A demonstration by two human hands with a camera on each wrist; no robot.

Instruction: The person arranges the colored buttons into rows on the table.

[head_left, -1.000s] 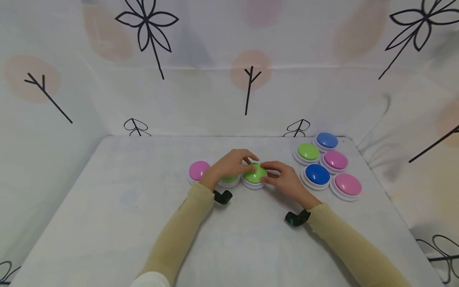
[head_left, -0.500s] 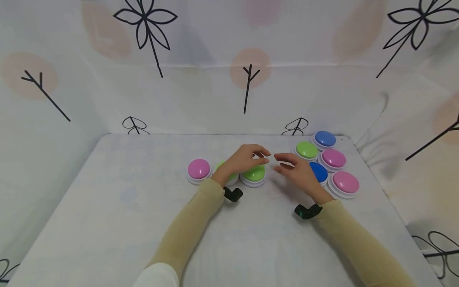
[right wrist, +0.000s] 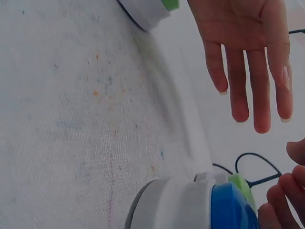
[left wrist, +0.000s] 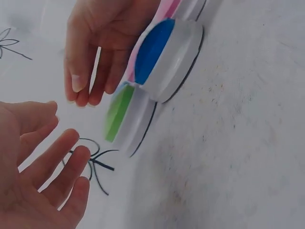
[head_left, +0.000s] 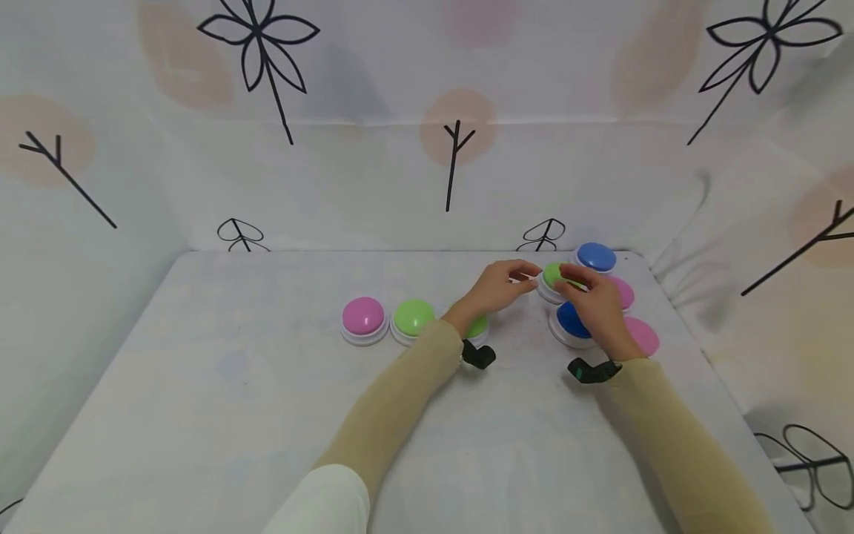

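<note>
Green button (head_left: 552, 276) between hands, two o'clock on table (head_left: 233, 423). Left hand (head_left: 500, 288) at button's nine o'clock, fingers spread wide; right hand (head_left: 596, 302) at four, fingers loosely extended. Dark blue button (head_left: 571, 322) at five.

– looking dim in the head view?
– yes, casting soft shadows on the tabletop (head_left: 200, 415) beside the right sleeve (head_left: 680, 437), leaving a faint glint on the leftmost pink button (head_left: 363, 317).
– and in the wrist views?
– looking hazy, blurring the green button (left wrist: 120, 113) in the left one.
</note>
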